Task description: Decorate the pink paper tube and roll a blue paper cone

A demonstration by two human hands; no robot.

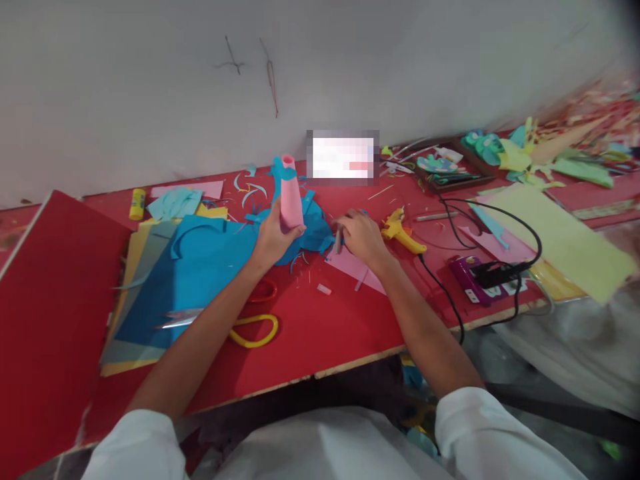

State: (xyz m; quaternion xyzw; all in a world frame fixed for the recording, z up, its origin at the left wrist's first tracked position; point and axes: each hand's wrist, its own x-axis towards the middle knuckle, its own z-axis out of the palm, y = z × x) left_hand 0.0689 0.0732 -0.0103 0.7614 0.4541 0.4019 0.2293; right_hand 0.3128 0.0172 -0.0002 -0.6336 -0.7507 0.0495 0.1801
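Note:
My left hand [273,239] is closed round a rolled pink paper tube [291,193] and holds it upright above the red table [320,333]. Blue paper scraps [315,230] lie just behind and under the tube. My right hand [361,239] rests on the table to the right, fingers curled on a thin stick-like thing [339,240] that I cannot make out. A yellow glue gun [403,233] lies right beside that hand. A pink paper sheet [356,267] lies under its wrist.
Blue and yellow paper sheets [200,267] with yellow-handled scissors [250,327] lie at left. A red board [50,320] covers the far left. A purple power strip [475,277] with black cables, a pale yellow sheet [560,240] and paper crafts [500,150] sit at right.

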